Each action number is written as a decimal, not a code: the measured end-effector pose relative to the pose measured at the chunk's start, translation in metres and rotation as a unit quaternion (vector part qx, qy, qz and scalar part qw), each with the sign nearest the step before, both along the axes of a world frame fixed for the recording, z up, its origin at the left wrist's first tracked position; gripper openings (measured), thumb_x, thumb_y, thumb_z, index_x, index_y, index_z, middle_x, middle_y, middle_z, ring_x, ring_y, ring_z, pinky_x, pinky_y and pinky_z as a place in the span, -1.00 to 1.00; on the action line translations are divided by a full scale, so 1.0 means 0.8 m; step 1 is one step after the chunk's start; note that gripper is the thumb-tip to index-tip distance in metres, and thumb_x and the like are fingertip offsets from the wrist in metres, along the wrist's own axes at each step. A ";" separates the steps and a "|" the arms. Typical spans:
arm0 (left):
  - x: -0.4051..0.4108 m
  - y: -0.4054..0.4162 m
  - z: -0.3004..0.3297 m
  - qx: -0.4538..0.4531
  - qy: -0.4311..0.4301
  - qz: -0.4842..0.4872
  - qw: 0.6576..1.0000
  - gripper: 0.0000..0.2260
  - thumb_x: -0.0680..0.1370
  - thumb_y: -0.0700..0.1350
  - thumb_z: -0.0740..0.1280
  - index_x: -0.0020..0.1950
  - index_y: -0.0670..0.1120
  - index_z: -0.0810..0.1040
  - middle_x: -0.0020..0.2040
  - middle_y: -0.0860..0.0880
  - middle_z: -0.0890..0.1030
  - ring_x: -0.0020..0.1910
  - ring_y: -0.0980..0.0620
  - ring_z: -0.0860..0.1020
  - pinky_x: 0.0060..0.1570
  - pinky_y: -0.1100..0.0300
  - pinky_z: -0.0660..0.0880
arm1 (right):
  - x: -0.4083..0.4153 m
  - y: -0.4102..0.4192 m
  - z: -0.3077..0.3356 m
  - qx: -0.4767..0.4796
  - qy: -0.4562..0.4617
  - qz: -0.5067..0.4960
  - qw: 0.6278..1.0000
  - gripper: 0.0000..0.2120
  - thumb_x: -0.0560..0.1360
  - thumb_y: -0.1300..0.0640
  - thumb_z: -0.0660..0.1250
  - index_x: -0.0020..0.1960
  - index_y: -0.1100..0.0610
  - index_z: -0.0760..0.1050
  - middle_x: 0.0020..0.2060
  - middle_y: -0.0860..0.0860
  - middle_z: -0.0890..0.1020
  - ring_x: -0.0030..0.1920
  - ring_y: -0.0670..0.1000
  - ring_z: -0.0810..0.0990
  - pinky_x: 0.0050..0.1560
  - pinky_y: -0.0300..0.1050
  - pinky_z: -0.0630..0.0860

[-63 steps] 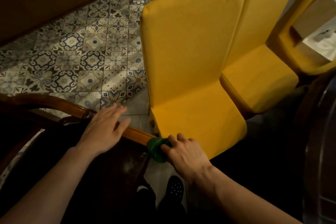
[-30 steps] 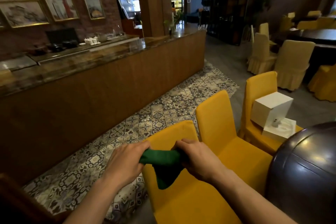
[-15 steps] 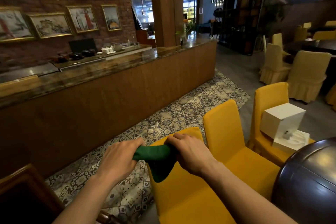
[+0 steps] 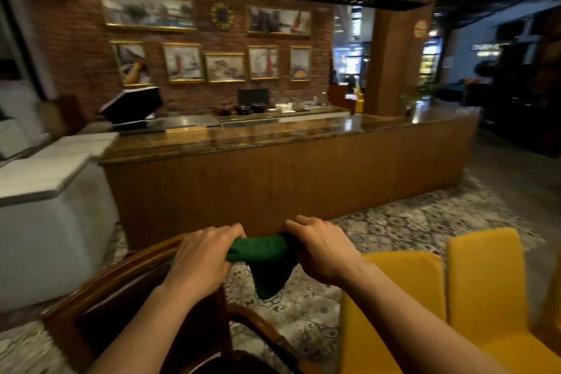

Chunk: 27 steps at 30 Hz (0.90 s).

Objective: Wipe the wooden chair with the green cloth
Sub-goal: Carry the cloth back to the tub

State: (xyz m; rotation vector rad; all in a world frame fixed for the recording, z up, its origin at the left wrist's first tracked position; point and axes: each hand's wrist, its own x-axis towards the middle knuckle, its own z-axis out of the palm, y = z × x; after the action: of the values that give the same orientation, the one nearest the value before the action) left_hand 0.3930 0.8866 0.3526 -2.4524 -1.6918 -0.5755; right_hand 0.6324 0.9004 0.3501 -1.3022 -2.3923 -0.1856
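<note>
The green cloth point(image 4: 264, 255) is stretched between both hands in the air, with a corner hanging down. My left hand point(image 4: 203, 255) grips its left end and my right hand point(image 4: 321, 249) grips its right end. The wooden chair point(image 4: 121, 291) stands below and to the left, its curved dark-brown back rail and armrest showing under my left forearm. The cloth hangs above the floor, apart from the chair.
Two yellow upholstered chairs point(image 4: 425, 297) stand at the lower right. A long wooden counter point(image 4: 273, 179) crosses the middle, with a brick wall of framed pictures behind. A white block point(image 4: 45, 215) sits at the left. Patterned floor tiles point(image 4: 409, 222) lie between.
My view has swung up and to the left, bringing the wooden chair into sight. Earlier the right hand wiped the chair's rail; both hands now hold the cloth lifted in the air.
</note>
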 end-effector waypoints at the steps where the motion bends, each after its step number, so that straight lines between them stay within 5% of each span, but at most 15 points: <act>1: -0.027 -0.012 0.003 0.001 -0.005 0.016 1.000 -0.67 0.45 -0.21 0.42 -0.01 0.19 0.40 -0.07 0.20 0.59 -0.04 0.08 0.59 -0.17 0.08 0.42 | -0.027 0.000 0.002 0.000 0.000 0.017 1.000 -0.73 0.52 0.11 0.29 0.17 -0.09 0.37 -0.02 -0.02 0.54 -0.03 0.16 0.57 -0.27 -0.01 0.35; 6: -0.164 -0.097 0.002 0.019 0.001 0.145 0.989 -0.66 0.39 -0.21 0.43 0.00 0.15 0.44 -0.05 0.15 0.64 -0.05 0.01 0.62 -0.25 0.09 0.34 | -0.179 -0.017 0.014 -0.007 -0.002 0.131 0.991 -0.60 0.51 0.10 0.35 0.30 -0.11 0.38 0.11 -0.05 0.56 0.10 0.12 0.59 -0.11 0.07 0.54; 14: -0.315 -0.285 0.034 0.043 0.027 0.378 0.924 -0.71 0.42 -0.17 0.41 0.03 0.14 0.46 -0.03 0.14 0.66 -0.03 -0.01 0.64 -0.20 0.06 0.43 | -0.404 -0.089 0.038 -0.005 0.003 0.357 0.934 -0.61 0.50 0.12 0.34 0.27 -0.16 0.40 0.16 -0.06 0.58 0.12 0.12 0.59 -0.04 0.01 0.48; 19: -0.353 -0.428 0.062 0.024 0.041 0.516 0.855 -0.67 0.41 -0.17 0.39 0.05 0.17 0.41 0.03 0.15 0.63 0.05 0.02 0.62 -0.03 0.03 0.51 | -0.517 -0.172 0.062 -0.008 0.009 0.504 0.864 -0.58 0.47 0.13 0.31 0.28 -0.15 0.40 0.16 -0.05 0.55 0.16 0.15 0.57 0.07 0.10 0.54; 27: -0.326 -0.644 0.079 -0.009 0.093 0.690 0.718 -0.68 0.41 -0.06 0.44 0.11 0.12 0.44 0.10 0.08 0.64 0.06 -0.11 0.63 -0.11 0.00 0.52 | -0.614 -0.363 0.070 -0.036 0.024 0.677 0.735 -0.59 0.48 0.15 0.33 0.26 -0.17 0.40 0.17 -0.07 0.53 0.18 0.13 0.56 0.11 0.13 0.55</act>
State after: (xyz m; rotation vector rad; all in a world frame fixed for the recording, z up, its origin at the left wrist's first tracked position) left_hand 0.1322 0.3714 0.4162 -0.5933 -2.6458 -0.0532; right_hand 0.1414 0.6101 0.4060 0.6404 -2.6401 0.3684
